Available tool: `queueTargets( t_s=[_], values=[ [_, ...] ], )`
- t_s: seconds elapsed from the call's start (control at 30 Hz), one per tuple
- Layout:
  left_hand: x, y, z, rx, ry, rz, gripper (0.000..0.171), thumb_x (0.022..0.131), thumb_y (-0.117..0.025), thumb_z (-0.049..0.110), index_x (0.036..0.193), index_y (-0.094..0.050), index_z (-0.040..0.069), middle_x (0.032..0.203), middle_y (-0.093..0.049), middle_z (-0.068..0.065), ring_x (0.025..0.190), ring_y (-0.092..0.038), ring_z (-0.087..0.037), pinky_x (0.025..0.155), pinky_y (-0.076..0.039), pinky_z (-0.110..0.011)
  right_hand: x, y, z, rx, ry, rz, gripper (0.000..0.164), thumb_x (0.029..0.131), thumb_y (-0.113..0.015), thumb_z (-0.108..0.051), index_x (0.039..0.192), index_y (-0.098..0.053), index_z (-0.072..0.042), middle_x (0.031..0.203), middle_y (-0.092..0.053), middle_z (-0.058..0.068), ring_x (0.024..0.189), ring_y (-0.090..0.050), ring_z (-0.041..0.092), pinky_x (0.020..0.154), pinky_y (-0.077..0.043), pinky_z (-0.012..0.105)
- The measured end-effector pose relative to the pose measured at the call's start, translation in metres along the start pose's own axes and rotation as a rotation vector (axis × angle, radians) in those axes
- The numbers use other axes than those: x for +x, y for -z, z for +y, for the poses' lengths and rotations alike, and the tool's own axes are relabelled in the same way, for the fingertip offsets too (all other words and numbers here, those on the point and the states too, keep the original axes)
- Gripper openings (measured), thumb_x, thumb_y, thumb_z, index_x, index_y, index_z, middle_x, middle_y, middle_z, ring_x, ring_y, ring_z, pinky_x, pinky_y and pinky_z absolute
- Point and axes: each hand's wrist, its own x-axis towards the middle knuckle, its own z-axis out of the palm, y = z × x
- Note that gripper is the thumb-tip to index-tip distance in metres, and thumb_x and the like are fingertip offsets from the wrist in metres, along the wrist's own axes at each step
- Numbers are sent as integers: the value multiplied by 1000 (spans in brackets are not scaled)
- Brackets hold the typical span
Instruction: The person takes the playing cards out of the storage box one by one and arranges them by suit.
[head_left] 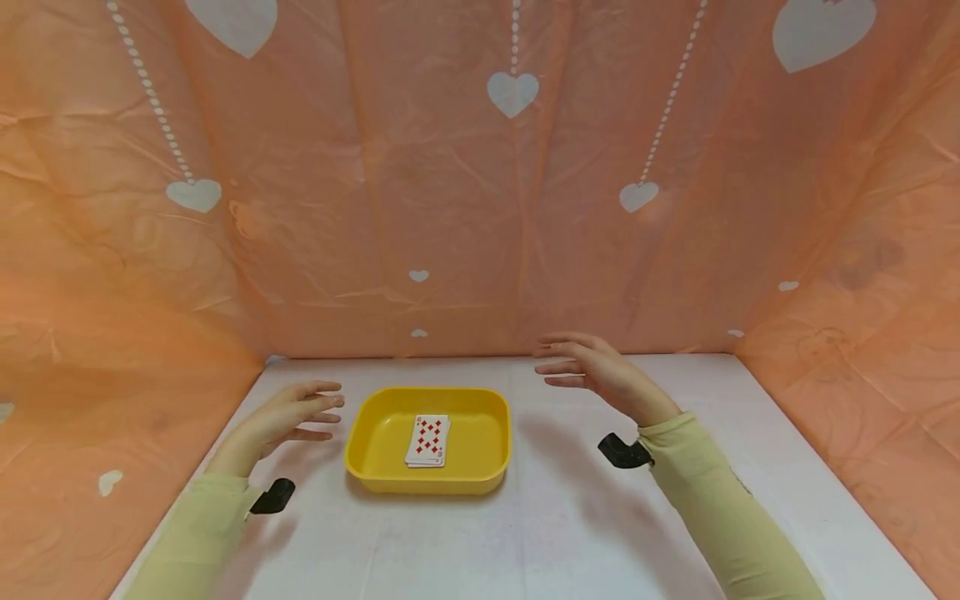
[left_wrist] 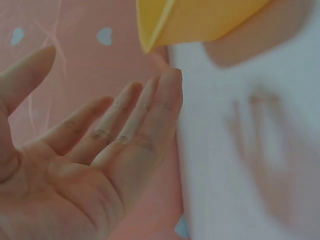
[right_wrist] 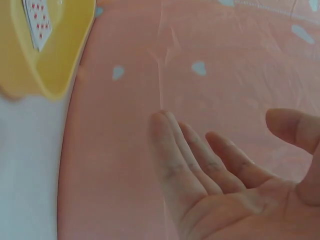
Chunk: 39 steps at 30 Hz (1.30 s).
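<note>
A yellow plastic tray [head_left: 427, 485] sits on the white table, with a small stack of playing cards [head_left: 427, 441] lying in it. The top card is face up and shows red diamonds. To the left of the tray hovers my left hand [head_left: 285, 419], fingers spread and holding nothing. My right hand [head_left: 596, 372] is raised to the right of the tray, farther from it, fingers loosely extended. In the left wrist view the left palm [left_wrist: 75, 185] is bare. The right wrist view likewise shows an empty right palm [right_wrist: 250, 210], with the cards [right_wrist: 39, 22] at upper left.
The white table [head_left: 450, 550] is enclosed at the back and both sides by an orange sheet [head_left: 450, 208] printed with white hearts. Black wrist-camera mounts [head_left: 626, 451] stick out below both cuffs. Shadows of both arms fall on the table.
</note>
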Motion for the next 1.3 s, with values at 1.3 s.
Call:
queueTargets(
  t_s=[1.3],
  values=[
    [11, -26, -18, 25, 68, -14, 50, 88, -64, 1, 130, -42, -15, 101, -60, -19, 84, -65, -25, 80, -55, -43, 89, -108, 72, -99, -490, 3, 51, 91, -59, -28, 119, -50, 14, 107, -59, 29, 89, -65, 37, 80, -55, 43]
  ],
)
